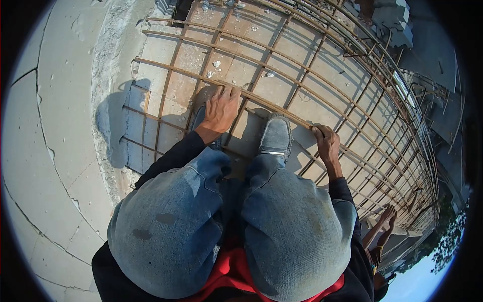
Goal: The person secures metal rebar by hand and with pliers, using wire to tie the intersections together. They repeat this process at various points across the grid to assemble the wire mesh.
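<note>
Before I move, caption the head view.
Left hand and right hand gripping rusty rebar, a grey shoe between them.

Cracked concrete (65,126) is extending along the left side. Grey blocks (393,21) are lying at upper right; tree leaves (449,246) are showing at lower right.

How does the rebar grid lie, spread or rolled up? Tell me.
Spread: the rebar grid reaches across the pale surface in open, crossing rows.

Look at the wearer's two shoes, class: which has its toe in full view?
The right shoe, the one between left hand and right hand; the left hand partly hides the left shoe.
</note>
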`<state>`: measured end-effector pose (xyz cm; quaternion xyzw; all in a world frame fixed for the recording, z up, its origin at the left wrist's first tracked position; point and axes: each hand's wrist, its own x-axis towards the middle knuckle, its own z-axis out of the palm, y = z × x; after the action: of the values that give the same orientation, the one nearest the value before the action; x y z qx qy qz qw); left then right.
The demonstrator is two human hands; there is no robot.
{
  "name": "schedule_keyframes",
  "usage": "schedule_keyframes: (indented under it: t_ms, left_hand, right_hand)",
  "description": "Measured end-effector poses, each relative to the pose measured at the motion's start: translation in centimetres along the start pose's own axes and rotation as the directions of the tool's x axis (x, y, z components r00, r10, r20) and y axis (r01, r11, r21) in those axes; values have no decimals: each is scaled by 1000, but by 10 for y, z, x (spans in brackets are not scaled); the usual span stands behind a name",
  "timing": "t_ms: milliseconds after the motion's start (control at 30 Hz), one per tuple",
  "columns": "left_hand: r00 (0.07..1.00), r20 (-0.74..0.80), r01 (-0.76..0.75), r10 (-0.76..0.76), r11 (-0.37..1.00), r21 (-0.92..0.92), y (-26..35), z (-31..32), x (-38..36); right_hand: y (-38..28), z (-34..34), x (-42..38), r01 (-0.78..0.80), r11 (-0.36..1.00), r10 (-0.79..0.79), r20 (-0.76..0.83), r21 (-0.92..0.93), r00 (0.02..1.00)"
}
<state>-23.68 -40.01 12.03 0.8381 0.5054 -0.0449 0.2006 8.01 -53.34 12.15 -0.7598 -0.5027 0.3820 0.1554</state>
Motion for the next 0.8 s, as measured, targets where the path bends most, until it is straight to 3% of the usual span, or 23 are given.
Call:
schedule_keyframes:
  t_ms: [100, 167, 267, 500, 567, 600, 667, 700, 800]
  left_hand:
    - [994, -104, 15, -26, 994, -111, -2, 8, 0]
    - [968, -180, 106, -173, 938, -331, 3, 8, -4]
    - [960, -210, 81, -184, 902, -423, 1, 14, -5]
    - [954, -238, 94, -184, 933, -347, 1, 11, -4]
    - [949, -299, 20, -104, 963, -269, -1, 12, -5]
    - [949, -299, 21, -103, 963, -267, -2, 15, -6]
    - [989, -119, 57, -84, 975, -216, -2, 15, -6]
    - [989, -122, 52, -79, 976, -213, -4, 15, -5]
    - [996, -36, 60, -76, 942, -331, 4, -20, 8]
  right_hand:
    - [0, -1, -1, 14, 1000, -14, 2, -10, 1000]
    - [1, 0, -2, 37, 999, -37, -17, 6, 999]
    - [0, 1, -1, 16, 1000, -16, -5, 9, 1000]
    - [8, 2, 0, 30, 1000, -30, -26, 1, 999]
    - [6, 3, -1, 40, 999, -41, -21, -5, 999]
    - [5, 3, -2, 27, 1000, -27, -26, 6, 999]
    - [4, 4, -2, 14, 1000, -13, -30, 20, 999]
    - [5, 4, -2, 19, 1000, -18, -28, 9, 999]
    - [2, 1, -2, 17, 1000, -16, -25, 7, 1000]
